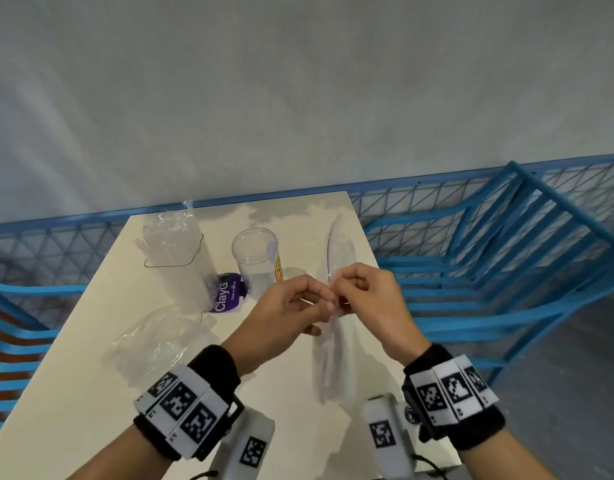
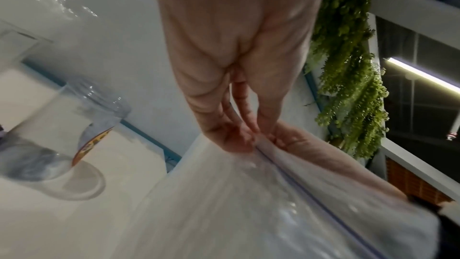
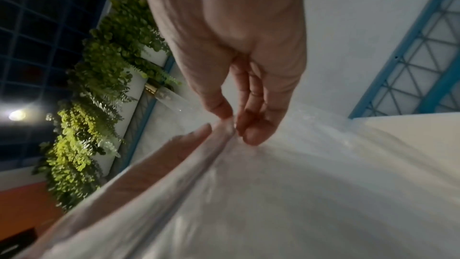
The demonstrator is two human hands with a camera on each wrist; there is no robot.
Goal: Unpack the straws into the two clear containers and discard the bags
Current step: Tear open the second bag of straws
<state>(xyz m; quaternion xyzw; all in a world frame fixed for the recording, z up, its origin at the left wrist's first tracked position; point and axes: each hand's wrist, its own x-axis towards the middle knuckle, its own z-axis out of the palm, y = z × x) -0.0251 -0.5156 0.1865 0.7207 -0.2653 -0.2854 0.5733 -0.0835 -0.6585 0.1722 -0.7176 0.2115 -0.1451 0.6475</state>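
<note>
both hands (image 1: pixel 328 299) pinching zip bag (image 1: pixel 333 358) seam, round jar (image 1: pixel 255 258) empty, square container (image 1: pixel 175 247) stuffed with clear plastic

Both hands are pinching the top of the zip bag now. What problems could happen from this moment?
1. The left hand and right hand pinch the zip bag in mid-air; if the seal gives suddenly, its contents could scatter over the table.
2. The round clear container stands just beyond the hands; a jerk could topple it.
3. A crumpled bag lies near the left wrist and could be swept off.
</note>
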